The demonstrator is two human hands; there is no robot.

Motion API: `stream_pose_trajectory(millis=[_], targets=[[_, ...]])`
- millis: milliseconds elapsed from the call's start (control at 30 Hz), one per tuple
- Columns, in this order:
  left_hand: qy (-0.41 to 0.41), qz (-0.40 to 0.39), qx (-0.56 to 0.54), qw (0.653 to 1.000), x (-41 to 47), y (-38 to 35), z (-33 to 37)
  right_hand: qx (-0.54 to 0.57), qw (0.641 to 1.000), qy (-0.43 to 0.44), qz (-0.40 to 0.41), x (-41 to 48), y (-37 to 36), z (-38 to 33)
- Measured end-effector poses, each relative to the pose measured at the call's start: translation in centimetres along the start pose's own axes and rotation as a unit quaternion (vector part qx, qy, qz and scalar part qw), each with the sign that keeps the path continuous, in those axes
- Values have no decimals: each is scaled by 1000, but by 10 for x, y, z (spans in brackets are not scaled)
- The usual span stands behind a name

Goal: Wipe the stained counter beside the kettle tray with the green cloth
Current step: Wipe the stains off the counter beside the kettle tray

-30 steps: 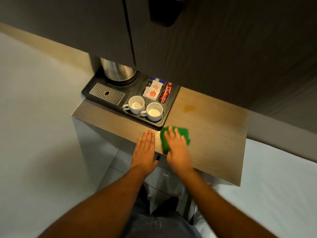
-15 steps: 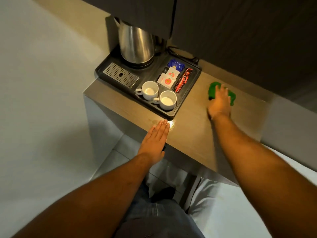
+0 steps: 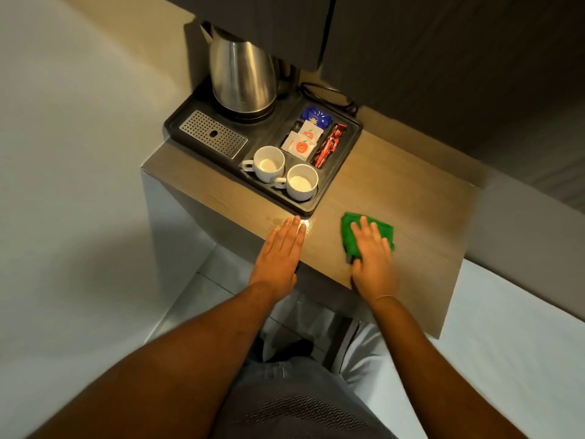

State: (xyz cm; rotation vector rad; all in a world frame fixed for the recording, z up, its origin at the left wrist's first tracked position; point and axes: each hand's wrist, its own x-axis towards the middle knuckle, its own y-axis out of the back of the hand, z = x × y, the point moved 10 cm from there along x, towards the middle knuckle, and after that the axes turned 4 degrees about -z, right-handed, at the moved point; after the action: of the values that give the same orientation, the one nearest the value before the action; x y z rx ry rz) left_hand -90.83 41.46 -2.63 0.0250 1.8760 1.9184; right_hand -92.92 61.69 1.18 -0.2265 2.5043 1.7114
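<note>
Lying flat on the table [image 3: 408,198], just right of the kettle tray's [image 3: 340,167] near corner, the green cloth [image 3: 349,234] is pressed under the spread right hand [image 3: 372,251]. Judged soft, light and easily bunched, it is best held by a flat palm. The left hand [image 3: 280,251] rests flat, fingers together, by that corner.

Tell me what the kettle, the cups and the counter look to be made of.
Kettle: brushed metal, probably stainless steel, with streaky grey reflections.
Cups: glazed white ceramic by the look, smooth and thick-rimmed.
Counter: light wood-grain surface with a matt finish and fine parallel grain lines; real wood or laminate cannot be told.
</note>
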Motion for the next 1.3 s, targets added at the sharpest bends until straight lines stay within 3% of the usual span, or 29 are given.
stream_pose_trajectory(millis=[167, 267, 467, 600, 767, 867, 933, 1033, 1133, 1200, 1300], targets=[[-1, 0, -5, 1000, -2, 2, -1, 33, 983, -166, 65, 56, 63, 83], [7, -14, -16, 1000, -2, 3, 1, 74, 971, -215, 74, 126, 83, 78], [10, -31, -24, 999, -2, 5, 2, 58, 996, -67, 9, 182, 59, -29], [-8, -20, -26, 999, -2, 4, 1, 27, 999, -17, -25, 160, 72, 7], [-45, 19, -70, 996, -2, 6, -2, 109, 963, -228, 90, 91, 121, 139], [-75, 45, -73, 994, -1, 11, 4, 89, 947, -293, 99, 68, 118, 166], [-75, 50, -81, 993, 2, 15, 7, 58, 961, -259, 83, 64, 97, 134], [-58, 26, -80, 995, 11, 17, 13, 50, 990, -119, 63, 41, 39, 34], [-50, 25, -73, 996, 14, 19, 19, 16, 999, 22, -22, -3, -19, -42], [-51, 35, -82, 995, 14, 20, 19, 2, 998, 53, -43, -21, -26, -37], [-47, 32, -77, 995, 16, 18, 17, -10, 999, -3, -33, -26, 0, 21]])
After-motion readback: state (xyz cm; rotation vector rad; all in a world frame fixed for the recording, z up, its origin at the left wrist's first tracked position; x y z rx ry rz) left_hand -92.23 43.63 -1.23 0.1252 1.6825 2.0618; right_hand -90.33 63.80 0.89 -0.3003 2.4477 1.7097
